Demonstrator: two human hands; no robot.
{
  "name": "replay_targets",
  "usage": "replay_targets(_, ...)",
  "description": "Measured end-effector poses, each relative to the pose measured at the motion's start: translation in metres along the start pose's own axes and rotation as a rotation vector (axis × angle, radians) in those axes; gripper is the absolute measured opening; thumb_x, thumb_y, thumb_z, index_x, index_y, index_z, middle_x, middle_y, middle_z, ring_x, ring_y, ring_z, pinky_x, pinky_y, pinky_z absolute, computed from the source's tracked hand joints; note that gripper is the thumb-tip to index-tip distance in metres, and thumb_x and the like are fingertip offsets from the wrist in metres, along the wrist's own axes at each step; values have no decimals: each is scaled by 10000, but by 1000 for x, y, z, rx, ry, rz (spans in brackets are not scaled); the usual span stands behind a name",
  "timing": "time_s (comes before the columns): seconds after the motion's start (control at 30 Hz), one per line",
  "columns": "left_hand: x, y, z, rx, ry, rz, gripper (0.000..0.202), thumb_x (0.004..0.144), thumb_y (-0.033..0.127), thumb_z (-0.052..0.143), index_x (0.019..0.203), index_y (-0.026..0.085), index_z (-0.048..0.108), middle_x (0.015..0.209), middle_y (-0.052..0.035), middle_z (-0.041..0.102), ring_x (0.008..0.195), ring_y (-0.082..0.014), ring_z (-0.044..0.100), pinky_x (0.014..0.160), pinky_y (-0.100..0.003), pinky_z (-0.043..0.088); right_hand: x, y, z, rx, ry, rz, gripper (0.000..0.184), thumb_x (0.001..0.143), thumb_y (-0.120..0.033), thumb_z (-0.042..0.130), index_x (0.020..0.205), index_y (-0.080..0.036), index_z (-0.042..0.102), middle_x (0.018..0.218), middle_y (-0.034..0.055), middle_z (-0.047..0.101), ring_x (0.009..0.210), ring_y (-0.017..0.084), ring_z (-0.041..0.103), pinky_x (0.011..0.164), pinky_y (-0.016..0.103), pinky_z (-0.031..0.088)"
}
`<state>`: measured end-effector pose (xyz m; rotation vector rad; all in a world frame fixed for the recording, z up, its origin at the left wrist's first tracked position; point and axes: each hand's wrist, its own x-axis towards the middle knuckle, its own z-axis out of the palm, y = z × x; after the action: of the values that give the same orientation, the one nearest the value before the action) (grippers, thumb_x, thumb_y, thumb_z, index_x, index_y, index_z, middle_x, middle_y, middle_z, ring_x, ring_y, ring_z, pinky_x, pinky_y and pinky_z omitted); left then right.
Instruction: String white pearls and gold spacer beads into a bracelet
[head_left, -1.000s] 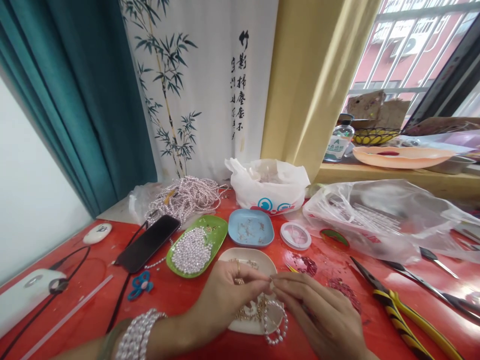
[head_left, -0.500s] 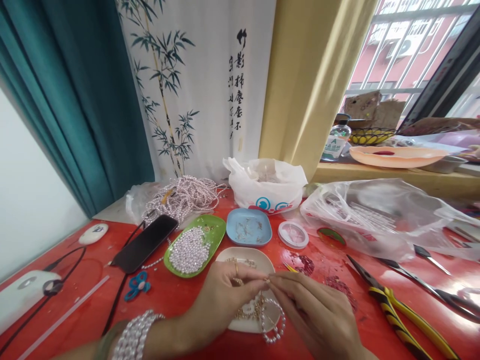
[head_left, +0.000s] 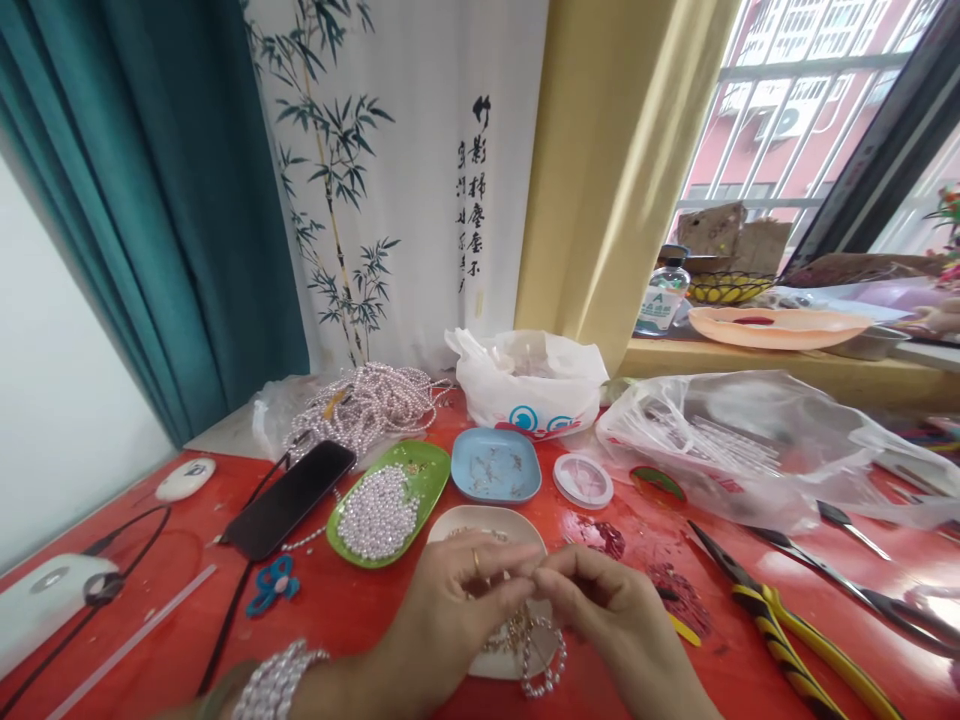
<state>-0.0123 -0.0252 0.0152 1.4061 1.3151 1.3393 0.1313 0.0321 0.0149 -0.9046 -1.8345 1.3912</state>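
My left hand (head_left: 465,605) and my right hand (head_left: 611,600) meet above the cream tray (head_left: 442,525), fingertips pinched close together. A small loop of pearl beads (head_left: 546,660) hangs below the fingertips over the tray's front edge. The fingers hide the join they pinch. Small gold-coloured findings (head_left: 499,635) lie in the tray, partly covered by my left hand. A yellow and black tool (head_left: 686,630) shows beside my right hand, mostly hidden; whether it is held I cannot tell. A multi-strand pearl bracelet (head_left: 277,680) circles my left wrist.
Behind the hands are a green tray (head_left: 435,470) of loose pearl beads, a blue tray (head_left: 495,440) and a round white case (head_left: 583,481). Yellow-black pliers (head_left: 780,620) and scissors (head_left: 840,580) lie right. A phone (head_left: 292,500) and blue flower piece (head_left: 272,585) lie left.
My view has tilted up slightly. The right hand's fingers have bent and shifted, uncovering part of the yellow and black tool at its right. The bead loop still hangs between the hands.
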Motion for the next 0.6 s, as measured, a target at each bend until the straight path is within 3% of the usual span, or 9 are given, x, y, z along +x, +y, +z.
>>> replay_targets(0.1, 2, 2, 1, -179, 48, -175, 413, 659, 319, 663, 1025, 166, 548, 697, -5, 593, 590, -118, 519, 569, -247, 405, -2, 4, 2, 148, 1, 40, 284, 723, -426, 585, 622, -161, 584, 505, -49, 452, 465, 70, 384, 444, 169, 319)
replay_targets(0.17, 3, 3, 2, -206, 90, -197, 371, 626, 306, 680, 926, 147, 532, 677, -2, 578, 595, -116, 516, 574, -243, 402, -2, 5, 3, 210, 14, 57, 298, 707, -442, 601, 629, -154, 586, 510, -49, 446, 466, 65, 372, 444, 167, 308)
replay_targets(0.3, 2, 6, 4, -118, 100, -162, 188, 636, 258, 642, 745, 140, 544, 712, -25, 573, 656, -125, 520, 614, -249, 407, -4, 4, 4, 307, 34, 113, 311, 660, -450, 648, 627, -147, 586, 524, -41, 468, 470, 62, 375, 444, 166, 301)
replay_targets(0.47, 0, 4, 7, -62, 110, -163, 186, 630, 252, 639, 757, 162, 538, 652, 9, 542, 553, -103, 472, 515, -228, 387, -5, 11, 9, 392, 23, 163, 311, 670, -449, 645, 625, -145, 600, 507, -41, 467, 466, 61, 374, 457, 172, 300)
replay_targets(0.53, 0, 3, 7, 58, 123, -103, 124, 645, 227, 633, 744, 167, 587, 649, 0, 560, 572, -117, 488, 531, -240, 396, -5, 16, 10, 445, 3, 209, 322, 662, -461, 648, 621, -146, 594, 518, -34, 483, 474, 67, 397, 468, 179, 310)
replay_targets(0.6, 0, 3, 7, 205, 142, 40, 59, 664, 186, 621, 722, 182, 632, 657, -11, 592, 615, -136, 512, 569, -260, 409, -4, 20, 11, 498, -9, 252, 335, 640, -470, 662, 609, -146, 581, 519, -32, 485, 475, 70, 407, 467, 182, 308)
